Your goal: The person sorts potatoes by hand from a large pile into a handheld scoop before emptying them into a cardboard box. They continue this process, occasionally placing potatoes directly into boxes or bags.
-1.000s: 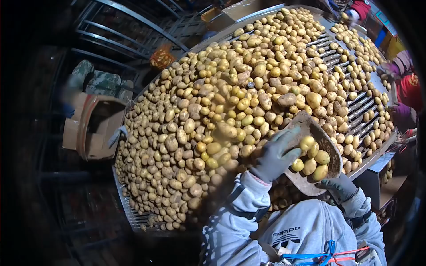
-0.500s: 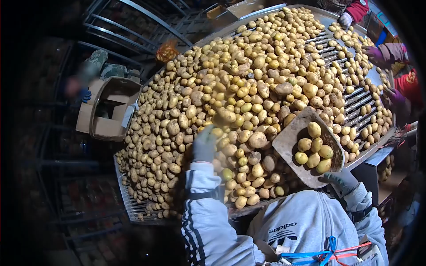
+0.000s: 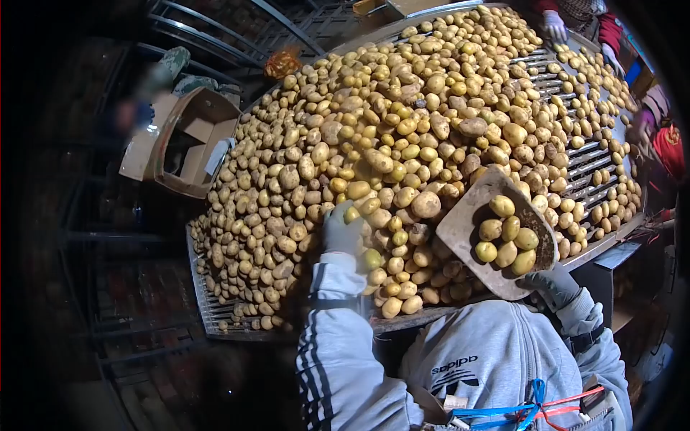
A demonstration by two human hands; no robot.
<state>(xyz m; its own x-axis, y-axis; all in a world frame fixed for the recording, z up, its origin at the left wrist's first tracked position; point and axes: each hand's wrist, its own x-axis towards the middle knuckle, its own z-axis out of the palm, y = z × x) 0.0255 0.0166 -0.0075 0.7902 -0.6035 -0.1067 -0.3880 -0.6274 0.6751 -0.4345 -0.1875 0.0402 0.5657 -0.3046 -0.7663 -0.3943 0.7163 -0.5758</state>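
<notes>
The person wears a light grey sweatshirt [image 3: 496,334] with long sleeves. Black stripes [image 3: 310,363] run lengthwise along the left sleeve [image 3: 338,359]. On the chest, dark "adidas" lettering [image 3: 454,364] appears upside down above a striped black logo [image 3: 458,378]. A long seam or zip [image 3: 530,345] runs down the front. Dark bands circle both forearms, one on the left [image 3: 338,303], one on the right [image 3: 588,339]. Grey gloves cover the left hand [image 3: 342,231] and right hand [image 3: 553,286]. Across the front are a knotted blue tie [image 3: 537,409] and a red-orange tie [image 3: 575,397].
</notes>
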